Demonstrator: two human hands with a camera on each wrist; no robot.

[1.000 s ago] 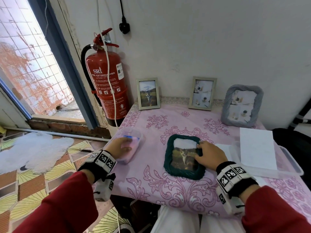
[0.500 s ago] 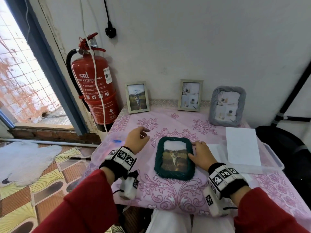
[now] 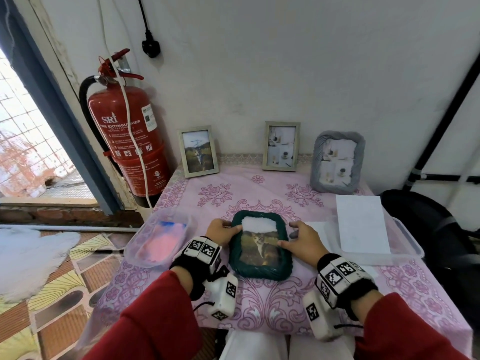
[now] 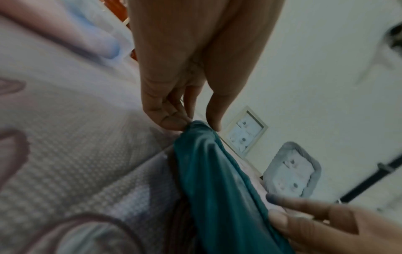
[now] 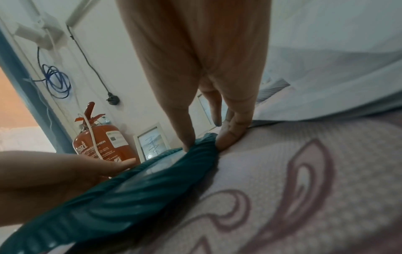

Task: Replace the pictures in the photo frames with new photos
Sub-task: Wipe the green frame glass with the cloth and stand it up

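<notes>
Both my hands are on the dark green frame (image 3: 260, 246), lying flat near the front of the pink flowered tablecloth (image 3: 259, 188). My left hand (image 3: 220, 232) grips its left rim; the left wrist view shows what the head view can't: thumb and fingertips (image 4: 172, 122) pinching the ruffled, satiny fabric edge. My right hand (image 3: 302, 241) grips the right rim, and its wrist view shows my fingers (image 5: 230, 137) down at the cloth beside the frame, thumb on top.

From above only, I see the cat photo (image 3: 259, 249) filling the lower part of the opening, white above it. Against the wall stand two plain grey frames (image 3: 198, 151) (image 3: 281, 146) and a padded grey frame (image 3: 337, 162). A clear plastic tub (image 3: 158, 241) sits left, a white sheet (image 3: 362, 223) on a tray to the right. The red extinguisher (image 3: 127, 141) reads "SRI" and "EXTINGUISHER".
</notes>
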